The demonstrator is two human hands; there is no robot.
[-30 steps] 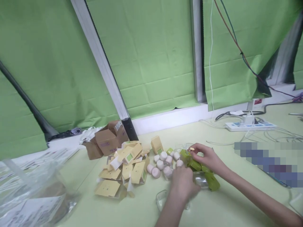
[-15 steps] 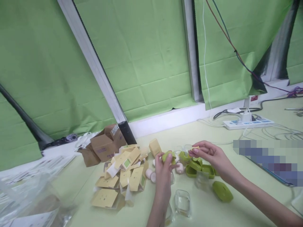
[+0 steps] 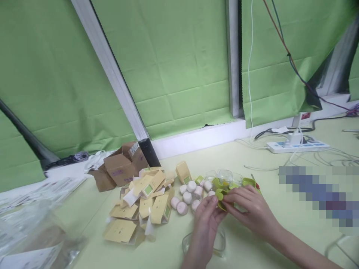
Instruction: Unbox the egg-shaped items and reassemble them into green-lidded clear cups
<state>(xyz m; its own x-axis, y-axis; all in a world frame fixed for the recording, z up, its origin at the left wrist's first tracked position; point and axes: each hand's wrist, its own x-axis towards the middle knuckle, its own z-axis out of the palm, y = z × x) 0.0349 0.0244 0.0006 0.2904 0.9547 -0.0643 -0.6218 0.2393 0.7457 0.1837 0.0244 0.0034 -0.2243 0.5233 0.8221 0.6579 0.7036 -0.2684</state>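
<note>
Both hands are meeting low over the table (image 3: 168, 248), just right of a cluster of small white pots (image 3: 187, 197). The left hand (image 3: 206, 220) is pinching a green lid (image 3: 219, 195) at its fingertips. The right hand (image 3: 250, 213) is pinching the same lid from the other side, so it is sitting between them. A clear jar (image 3: 219, 244) is lying under the left wrist, and yellow cartons (image 3: 146, 203) are heaped further left.

lime-green lid (image 3: 221, 195). pale pink caps (image 3: 187, 191). mustard-tan cartons (image 3: 157, 207) with small green squares. plain brown cardboard box (image 3: 117, 170). black tube (image 3: 148, 152). white power strip (image 3: 297, 146), bluish marks. red and dark blue wires (image 3: 280, 37). pale green table (image 3: 157, 254), brighter green cloth (image 3: 182, 74) creased into a grid.
</note>
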